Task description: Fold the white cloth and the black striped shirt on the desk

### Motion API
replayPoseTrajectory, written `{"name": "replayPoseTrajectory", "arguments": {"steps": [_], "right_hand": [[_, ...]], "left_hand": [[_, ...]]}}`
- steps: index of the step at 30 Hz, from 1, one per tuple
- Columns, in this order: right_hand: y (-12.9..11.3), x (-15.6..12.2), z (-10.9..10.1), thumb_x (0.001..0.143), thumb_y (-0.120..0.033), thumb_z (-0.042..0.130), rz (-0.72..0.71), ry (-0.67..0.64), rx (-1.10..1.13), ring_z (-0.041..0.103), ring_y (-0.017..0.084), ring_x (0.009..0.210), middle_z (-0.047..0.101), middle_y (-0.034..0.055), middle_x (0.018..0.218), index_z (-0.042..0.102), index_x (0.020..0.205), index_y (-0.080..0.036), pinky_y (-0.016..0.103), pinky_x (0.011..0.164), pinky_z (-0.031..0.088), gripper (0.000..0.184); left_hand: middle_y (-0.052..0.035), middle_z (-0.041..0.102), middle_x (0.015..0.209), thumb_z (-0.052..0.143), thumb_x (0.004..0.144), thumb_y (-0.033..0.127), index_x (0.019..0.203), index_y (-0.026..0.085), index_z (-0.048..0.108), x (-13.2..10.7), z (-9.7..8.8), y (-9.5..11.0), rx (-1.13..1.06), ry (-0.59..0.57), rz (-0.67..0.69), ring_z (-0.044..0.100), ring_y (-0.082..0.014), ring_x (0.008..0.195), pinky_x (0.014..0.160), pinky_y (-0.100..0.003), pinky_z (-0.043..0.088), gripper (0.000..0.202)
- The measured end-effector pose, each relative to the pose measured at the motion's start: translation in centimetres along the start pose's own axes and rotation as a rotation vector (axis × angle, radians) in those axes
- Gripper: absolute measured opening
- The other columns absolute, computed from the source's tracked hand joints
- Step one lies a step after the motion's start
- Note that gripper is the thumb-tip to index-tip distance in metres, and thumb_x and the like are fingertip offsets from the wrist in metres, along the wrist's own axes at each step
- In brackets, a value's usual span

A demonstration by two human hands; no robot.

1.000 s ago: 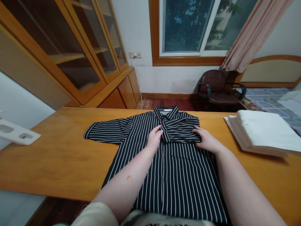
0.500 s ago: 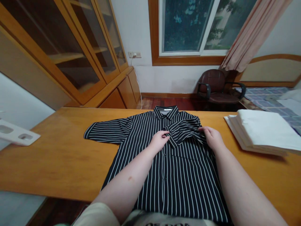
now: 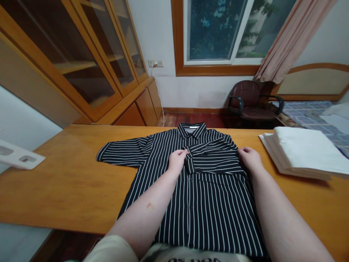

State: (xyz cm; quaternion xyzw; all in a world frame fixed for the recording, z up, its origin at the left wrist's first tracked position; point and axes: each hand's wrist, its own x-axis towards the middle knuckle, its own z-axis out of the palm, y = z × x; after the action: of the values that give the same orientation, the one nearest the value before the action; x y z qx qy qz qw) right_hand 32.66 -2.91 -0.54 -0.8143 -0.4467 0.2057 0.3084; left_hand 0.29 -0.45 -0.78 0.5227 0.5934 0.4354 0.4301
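Observation:
A black shirt with white stripes (image 3: 196, 203) lies front up on the wooden table (image 3: 71, 182), collar away from me. Its right sleeve is folded across the chest; the other sleeve lies spread out to the left. My left hand (image 3: 177, 162) pinches the cuff end of the folded sleeve near the button line, fingers closed on the cloth. My right hand (image 3: 249, 158) grips the shirt at the shoulder fold on the right edge, fingers curled on the fabric.
A stack of folded white cloth (image 3: 305, 153) sits on the table at the right. A white tray-like object (image 3: 19, 156) juts in at the left edge. Beyond the table stand a glass-fronted wooden cabinet (image 3: 89, 62), a brown armchair (image 3: 251, 102) and a window.
Both hands pulled the folded sleeve flat across the chest; my right hand slid out to the shirt's right edge, and my left hand shifted slightly back along the cuff.

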Motion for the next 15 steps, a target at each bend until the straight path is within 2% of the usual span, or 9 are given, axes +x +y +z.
{"name": "replayPoseTrajectory", "arguments": {"steps": [5, 8, 11, 13, 15], "right_hand": [[0.4, 0.7, -0.5, 0.073, -0.045, 0.049, 0.046, 0.088, -0.034, 0.056, 0.021, 0.064, 0.063, 0.0050, 0.059, 0.062, 0.069, -0.017, 0.029, 0.060, 0.040, 0.031], [0.3, 0.7, -0.7, 0.074, -0.052, 0.048, 0.047, 0.047, -0.023, 0.057, 0.021, 0.063, 0.064, 0.0070, 0.062, 0.064, 0.073, -0.015, 0.030, 0.060, 0.040, 0.040], [0.0, 0.5, -0.7, 0.074, -0.058, 0.048, 0.043, -0.037, -0.027, 0.057, 0.021, 0.063, 0.064, 0.0067, 0.062, 0.065, 0.077, -0.015, 0.031, 0.061, 0.040, 0.046], [-0.1, 0.4, -0.7, 0.074, -0.059, 0.049, 0.028, -0.063, -0.030, 0.059, 0.022, 0.068, 0.066, 0.0071, 0.066, 0.066, 0.080, -0.015, 0.031, 0.064, 0.041, 0.048], [0.0, 0.4, -0.7, 0.074, -0.059, 0.050, 0.014, -0.050, -0.021, 0.060, 0.024, 0.075, 0.068, 0.0089, 0.075, 0.067, 0.082, -0.015, 0.031, 0.067, 0.042, 0.048]], "left_hand": [[-0.0053, 0.071, 0.086, 0.058, 0.079, 0.037, 0.079, 0.018, 0.071, 0.2, 0.2, -0.4, 0.000, -0.054, 0.010, 0.064, -0.0199, 0.085, 0.082, -0.033, 0.047, 0.024], [-0.0070, 0.068, 0.098, 0.060, 0.078, 0.036, 0.099, 0.018, 0.068, -0.1, 0.2, -0.3, 0.076, -0.114, 0.047, 0.063, -0.0185, 0.083, 0.080, -0.032, 0.048, 0.028], [-0.0089, 0.057, 0.122, 0.061, 0.078, 0.037, 0.125, 0.025, 0.054, -0.6, 0.2, 0.0, 0.221, -0.177, 0.120, 0.060, -0.0208, 0.096, 0.084, -0.034, 0.048, 0.049], [-0.0084, 0.050, 0.129, 0.064, 0.077, 0.036, 0.129, 0.027, 0.050, -0.9, 0.2, 0.2, 0.349, -0.201, 0.184, 0.054, -0.0234, 0.110, 0.091, -0.036, 0.044, 0.054], [-0.0082, 0.051, 0.127, 0.065, 0.076, 0.031, 0.122, 0.025, 0.056, -1.2, 0.3, 0.5, 0.453, -0.227, 0.235, 0.050, -0.0243, 0.115, 0.097, -0.036, 0.041, 0.047]]}}
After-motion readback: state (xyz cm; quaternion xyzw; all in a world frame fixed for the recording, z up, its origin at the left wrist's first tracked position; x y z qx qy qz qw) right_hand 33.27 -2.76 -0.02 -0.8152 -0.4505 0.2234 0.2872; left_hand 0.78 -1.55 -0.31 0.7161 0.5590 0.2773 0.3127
